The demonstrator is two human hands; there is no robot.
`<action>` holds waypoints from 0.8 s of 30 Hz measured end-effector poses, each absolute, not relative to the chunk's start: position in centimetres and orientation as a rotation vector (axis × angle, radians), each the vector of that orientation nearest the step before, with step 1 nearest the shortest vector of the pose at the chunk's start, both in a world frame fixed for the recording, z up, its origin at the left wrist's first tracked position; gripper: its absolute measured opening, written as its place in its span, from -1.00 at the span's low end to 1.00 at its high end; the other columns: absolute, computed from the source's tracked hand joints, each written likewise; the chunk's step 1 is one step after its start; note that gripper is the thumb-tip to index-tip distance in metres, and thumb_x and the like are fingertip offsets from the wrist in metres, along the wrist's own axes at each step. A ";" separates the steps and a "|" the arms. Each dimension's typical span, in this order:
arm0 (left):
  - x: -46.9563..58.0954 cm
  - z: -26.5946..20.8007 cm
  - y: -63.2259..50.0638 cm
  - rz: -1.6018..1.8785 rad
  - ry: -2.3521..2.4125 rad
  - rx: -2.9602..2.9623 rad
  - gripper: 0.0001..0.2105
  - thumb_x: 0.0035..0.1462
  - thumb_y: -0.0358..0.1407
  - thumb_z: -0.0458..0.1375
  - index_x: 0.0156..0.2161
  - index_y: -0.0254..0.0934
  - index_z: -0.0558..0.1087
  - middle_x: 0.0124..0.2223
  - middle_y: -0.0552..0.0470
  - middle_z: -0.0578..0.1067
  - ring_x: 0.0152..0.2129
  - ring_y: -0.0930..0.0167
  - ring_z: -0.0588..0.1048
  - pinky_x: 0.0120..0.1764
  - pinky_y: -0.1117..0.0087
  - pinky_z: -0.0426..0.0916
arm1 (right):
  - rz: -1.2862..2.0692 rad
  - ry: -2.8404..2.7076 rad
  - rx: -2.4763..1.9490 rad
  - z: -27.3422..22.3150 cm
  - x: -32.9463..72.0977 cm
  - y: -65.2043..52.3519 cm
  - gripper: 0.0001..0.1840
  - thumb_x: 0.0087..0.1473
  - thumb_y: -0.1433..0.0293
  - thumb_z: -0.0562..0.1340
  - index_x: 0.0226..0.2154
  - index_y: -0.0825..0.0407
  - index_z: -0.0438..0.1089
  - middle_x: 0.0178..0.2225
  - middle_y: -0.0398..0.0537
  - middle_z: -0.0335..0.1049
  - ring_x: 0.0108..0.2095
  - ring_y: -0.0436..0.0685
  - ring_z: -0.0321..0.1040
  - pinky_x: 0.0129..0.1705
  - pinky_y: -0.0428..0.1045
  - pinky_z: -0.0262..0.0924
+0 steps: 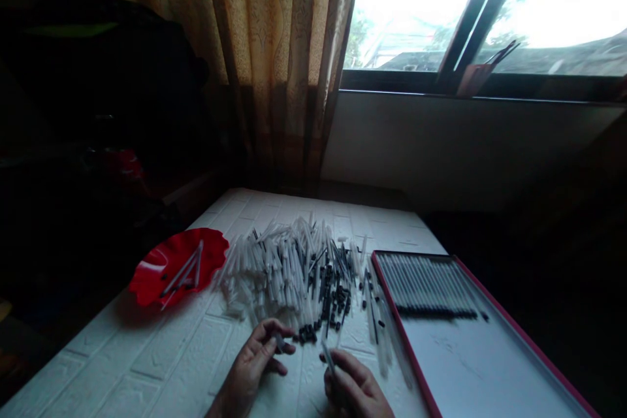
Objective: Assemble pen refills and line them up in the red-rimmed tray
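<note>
My left hand pinches a small greyish piece between thumb and forefinger, the other fingers loosely curled; its exact kind is too blurred to tell. In my right hand is a slim translucent pen barrel, its tip pointing up and away from me. The hands are apart, low over the white table. Just beyond them lie small black pen plugs and dark ink refills. Behind these spreads a large heap of clear pen barrels and caps.
At the left, a red scalloped dish holds a few pen parts. A red-edged shallow tray lies on the right, with a row of pens at its far end. Loose barrels lie along its left side. A curtain and window stand behind the table.
</note>
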State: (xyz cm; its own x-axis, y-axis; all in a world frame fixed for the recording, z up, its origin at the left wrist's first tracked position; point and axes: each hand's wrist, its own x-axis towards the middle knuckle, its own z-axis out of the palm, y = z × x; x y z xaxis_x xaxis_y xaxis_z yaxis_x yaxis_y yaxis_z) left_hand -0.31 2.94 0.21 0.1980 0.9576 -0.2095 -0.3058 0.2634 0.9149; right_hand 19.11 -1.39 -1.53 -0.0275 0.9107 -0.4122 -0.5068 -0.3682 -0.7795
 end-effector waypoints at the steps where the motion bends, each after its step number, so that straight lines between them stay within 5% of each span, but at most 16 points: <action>1: -0.4 0.4 2.9 1.067 0.957 0.824 -0.58 -0.09 0.02 0.34 -0.20 -0.20 0.42 -0.17 -0.02 0.54 -0.31 0.35 0.53 -0.43 0.47 0.39 | 1.600 -0.530 -1.141 -1.6 18.9 -1.6 -0.31 -0.48 -0.07 0.49 -0.35 0.05 0.44 -0.68 -0.20 0.33 -0.65 -0.04 0.19 -0.59 -0.15 -0.03; 5: -0.6 1.0 2.8 1.074 0.926 0.704 -0.60 -0.09 -0.05 0.37 -0.19 -0.18 0.42 -0.25 0.07 0.55 -0.30 0.37 0.55 -0.30 0.42 0.42 | 1.562 -0.701 -1.170 -1.5 18.7 -2.0 -0.40 -0.31 -0.08 0.43 -0.36 0.04 0.41 -0.64 -0.19 0.36 -0.65 -0.05 0.17 -0.59 -0.15 0.00; 15: -0.5 0.5 2.8 1.006 0.932 0.800 -0.60 -0.07 -0.02 0.35 -0.22 -0.25 0.46 -0.29 -0.02 0.59 -0.42 0.38 0.55 -0.44 0.45 0.40 | 1.393 -1.051 -1.247 -3.1 18.0 -1.5 -0.32 -0.19 -0.23 0.26 -0.39 0.06 0.51 -0.64 -0.13 0.35 -0.65 -0.02 0.16 -0.57 -0.11 0.11; 24: -0.4 -0.1 2.9 0.997 0.939 0.910 -0.59 -0.09 0.04 0.33 -0.25 -0.24 0.49 -0.33 -0.01 0.59 -0.42 0.38 0.53 -0.43 0.46 0.40 | 1.506 -1.319 -1.206 -1.9 18.6 -1.2 -0.37 0.01 -0.16 0.16 -0.32 0.08 0.49 -0.56 -0.12 0.35 -0.59 -0.03 0.19 -0.52 -0.14 0.11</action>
